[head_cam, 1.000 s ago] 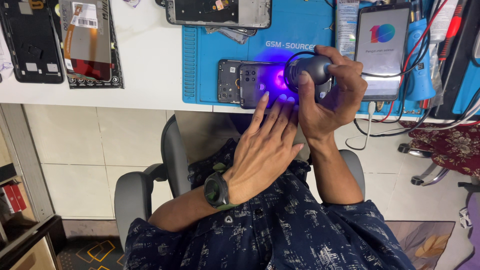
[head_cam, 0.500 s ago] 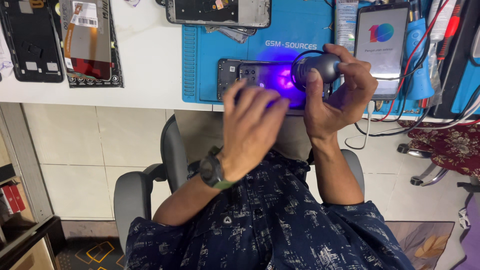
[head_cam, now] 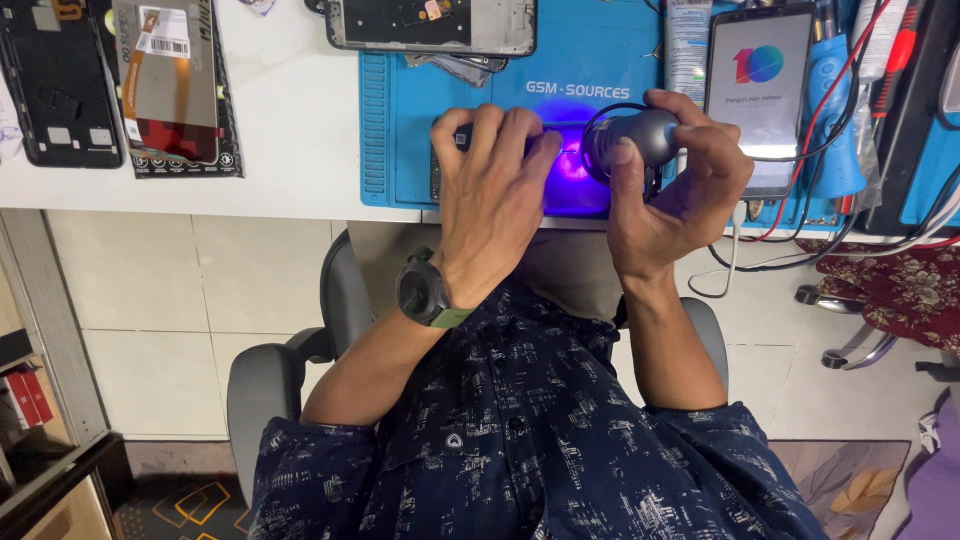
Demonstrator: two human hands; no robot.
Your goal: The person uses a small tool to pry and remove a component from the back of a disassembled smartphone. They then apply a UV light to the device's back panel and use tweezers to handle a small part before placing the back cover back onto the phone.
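My right hand (head_cam: 672, 205) grips a small grey lamp (head_cam: 630, 137) that throws violet light onto a dark phone (head_cam: 572, 182) lying on the blue work mat (head_cam: 400, 130). My left hand (head_cam: 490, 195), with a dark wristwatch (head_cam: 425, 292) on the wrist, lies palm down over the phone's left part, fingers bent over its far edge. Most of the phone is hidden under that hand. A thin black cable loops from the lamp.
A lit phone (head_cam: 758, 90) stands to the right among red and black cables (head_cam: 880, 90). An opened phone frame (head_cam: 430, 25) lies at the back, and a black back cover (head_cam: 45, 85) and a screen part (head_cam: 170, 90) lie on the white table at left. A grey chair (head_cam: 265, 385) is below me.
My left hand has risen from below the table edge and come down onto the phone. The right hand holds the lamp in nearly the same place.
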